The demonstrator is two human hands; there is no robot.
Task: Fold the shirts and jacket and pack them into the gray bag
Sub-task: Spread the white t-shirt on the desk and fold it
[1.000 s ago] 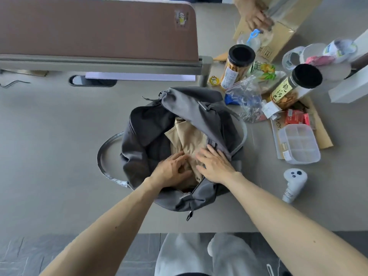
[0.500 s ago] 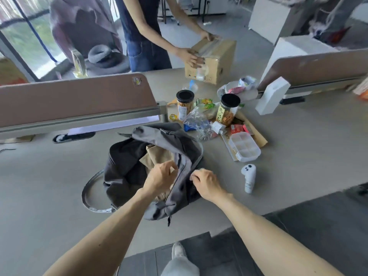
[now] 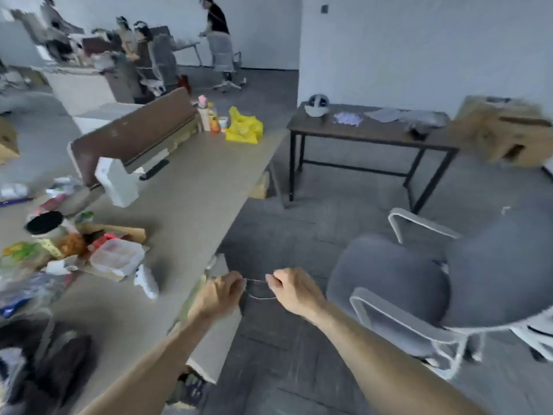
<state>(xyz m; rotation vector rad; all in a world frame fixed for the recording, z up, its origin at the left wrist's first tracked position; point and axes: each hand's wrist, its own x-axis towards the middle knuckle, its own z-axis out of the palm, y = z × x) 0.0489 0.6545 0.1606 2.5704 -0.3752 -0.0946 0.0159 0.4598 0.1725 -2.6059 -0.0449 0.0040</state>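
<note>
Hands pulled off gray bag [image 3: 51,363], head swung toward chair [image 3: 389,283].
Left hand [image 3: 223,295], right hand [image 3: 294,290] curled, contents unclear; bag now well left of them on tabletop [image 3: 179,223], packing looks paused.

Two hands [image 3: 221,298] [image 3: 294,290], one dark-topped table [image 3: 374,133], one yellow bag [image 3: 244,127], one black-lidded jar [image 3: 45,224], one clear plastic box [image 3: 116,256]

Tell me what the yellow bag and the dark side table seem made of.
Crumpled yellow bag: thin plastic film, probably; it holds sharp creases. Dark rectangular side table: matte brown wood-look top on thin black legs, likely metal.
</note>
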